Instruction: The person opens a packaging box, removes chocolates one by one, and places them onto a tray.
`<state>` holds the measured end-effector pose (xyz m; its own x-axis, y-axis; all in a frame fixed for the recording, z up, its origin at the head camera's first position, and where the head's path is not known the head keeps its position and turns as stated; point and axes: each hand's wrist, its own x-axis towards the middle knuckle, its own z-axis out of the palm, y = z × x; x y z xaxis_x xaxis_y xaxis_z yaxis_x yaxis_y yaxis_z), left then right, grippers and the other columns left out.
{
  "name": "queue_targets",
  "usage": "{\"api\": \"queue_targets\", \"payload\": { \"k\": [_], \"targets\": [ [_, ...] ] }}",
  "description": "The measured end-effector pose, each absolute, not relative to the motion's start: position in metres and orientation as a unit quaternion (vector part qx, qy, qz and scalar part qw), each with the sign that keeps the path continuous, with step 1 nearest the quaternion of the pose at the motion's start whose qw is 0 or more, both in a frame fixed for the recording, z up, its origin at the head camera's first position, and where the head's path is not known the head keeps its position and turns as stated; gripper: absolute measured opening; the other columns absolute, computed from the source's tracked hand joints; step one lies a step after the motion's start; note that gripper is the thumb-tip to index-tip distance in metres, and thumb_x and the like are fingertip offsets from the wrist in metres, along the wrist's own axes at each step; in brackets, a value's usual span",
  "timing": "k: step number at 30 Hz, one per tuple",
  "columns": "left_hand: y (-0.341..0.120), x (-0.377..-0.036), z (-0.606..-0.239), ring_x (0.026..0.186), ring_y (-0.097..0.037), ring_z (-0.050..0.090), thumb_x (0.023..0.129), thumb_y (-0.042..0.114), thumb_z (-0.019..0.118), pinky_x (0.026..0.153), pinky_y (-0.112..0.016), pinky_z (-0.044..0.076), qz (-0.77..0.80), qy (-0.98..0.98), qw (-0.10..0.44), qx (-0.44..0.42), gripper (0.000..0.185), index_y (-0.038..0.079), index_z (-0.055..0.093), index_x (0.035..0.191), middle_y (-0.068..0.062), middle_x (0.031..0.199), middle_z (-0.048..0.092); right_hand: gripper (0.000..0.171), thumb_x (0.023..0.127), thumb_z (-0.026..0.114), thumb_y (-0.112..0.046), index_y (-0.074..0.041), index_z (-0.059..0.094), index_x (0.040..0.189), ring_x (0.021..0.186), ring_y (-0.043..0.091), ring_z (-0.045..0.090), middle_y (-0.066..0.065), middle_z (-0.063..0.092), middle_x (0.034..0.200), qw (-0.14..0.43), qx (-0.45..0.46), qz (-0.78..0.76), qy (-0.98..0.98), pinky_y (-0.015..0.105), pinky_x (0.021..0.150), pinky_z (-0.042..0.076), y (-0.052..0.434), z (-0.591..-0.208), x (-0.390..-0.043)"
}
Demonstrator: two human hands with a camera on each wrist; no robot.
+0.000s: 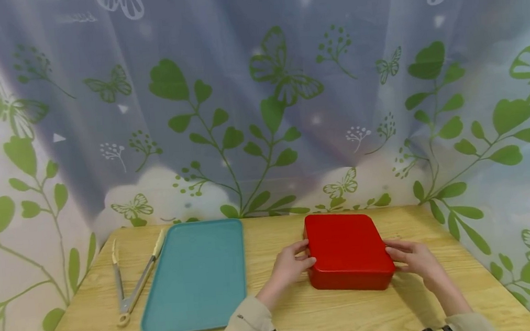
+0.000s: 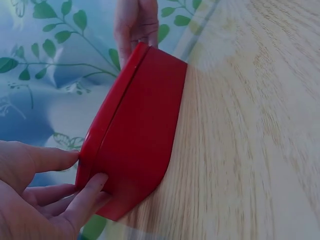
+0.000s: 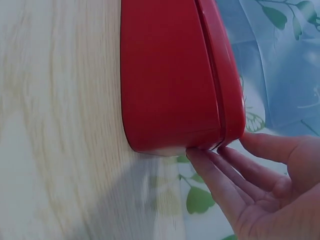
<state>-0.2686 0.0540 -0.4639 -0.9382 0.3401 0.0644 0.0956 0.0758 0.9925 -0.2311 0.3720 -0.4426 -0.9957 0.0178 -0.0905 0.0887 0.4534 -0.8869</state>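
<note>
Both hands on the red box – a light hold at its two short ends.

The left hand (image 1: 289,266) pinches the box (image 1: 348,250) at its left end, thumb up at the lid seam and fingertips (image 2: 95,184) against the wall below; the right hand (image 1: 412,259) sits at the right end with fingertips (image 3: 202,159) just under the lid's lip, thumb above it, grasping only by the tips. The box stands flat on the surface (image 1: 278,317), right of centre. With so shallow a hold, I judge the lid could pop free unevenly, or the base could skid on the smooth wood – the fingers bear on the seam, not on the body. Further out, a teal tray (image 1: 194,277) lies well apart to the left, tongs (image 1: 130,282) just beyond it; nothing crowds the box.
</note>
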Motion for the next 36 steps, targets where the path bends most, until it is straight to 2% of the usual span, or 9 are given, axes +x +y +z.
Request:
{"api": "queue_targets", "payload": {
  "k": [4,12,18,27,36],
  "targets": [
    [0.044,-0.267,-0.463,0.119,-0.042,0.063,0.091,-0.007,0.068,0.084,-0.048,0.06,0.682,0.71,0.103,0.14,0.055,-0.011,0.049,0.144,-0.03,0.141,0.055,0.052,0.104,0.057,-0.015,0.016,0.044,0.144,0.099,0.006,0.067,0.032,0.056,0.138,0.041,0.022,-0.55,0.834,0.037,0.083,0.061,0.364,-0.444,-0.231],
    [0.016,-0.262,-0.463,0.12,-0.043,0.062,0.092,-0.01,0.066,0.087,-0.049,0.059,0.703,0.691,0.116,0.125,0.055,-0.015,0.046,0.143,-0.032,0.142,0.052,0.058,0.102,0.061,-0.013,0.015,0.038,0.148,0.103,0.024,0.07,0.032,0.059,0.133,0.067,-0.003,-0.571,0.818,0.041,0.082,0.062,0.343,-0.447,-0.234],
    [-0.005,-0.259,-0.462,0.123,-0.044,0.06,0.093,-0.009,0.064,0.09,-0.049,0.058,0.712,0.678,0.13,0.125,0.056,-0.017,0.043,0.144,-0.035,0.145,0.047,0.056,0.101,0.061,-0.011,0.015,0.041,0.147,0.101,0.022,0.07,0.029,0.062,0.129,0.074,-0.007,-0.586,0.807,0.045,0.082,0.061,0.326,-0.448,-0.236],
    [-0.034,-0.253,-0.464,0.108,-0.033,0.069,0.095,-0.003,0.065,0.088,-0.043,0.06,0.697,0.694,0.126,0.129,0.056,-0.015,0.044,0.144,-0.034,0.146,0.046,0.059,0.1,0.063,-0.011,0.014,0.039,0.148,0.097,0.027,0.071,0.027,0.063,0.125,0.09,-0.017,-0.59,0.802,0.046,0.08,0.062,0.301,-0.445,-0.237],
    [-0.06,-0.241,-0.46,0.12,-0.038,0.063,0.096,0.0,0.066,0.091,-0.043,0.058,0.689,0.703,0.132,0.116,0.057,-0.014,0.043,0.146,-0.033,0.149,0.044,0.057,0.1,0.063,-0.009,0.014,0.041,0.147,0.099,0.031,0.071,0.033,0.059,0.125,0.087,-0.037,-0.587,0.804,0.05,0.079,0.061,0.278,-0.446,-0.235]
  ]
}}
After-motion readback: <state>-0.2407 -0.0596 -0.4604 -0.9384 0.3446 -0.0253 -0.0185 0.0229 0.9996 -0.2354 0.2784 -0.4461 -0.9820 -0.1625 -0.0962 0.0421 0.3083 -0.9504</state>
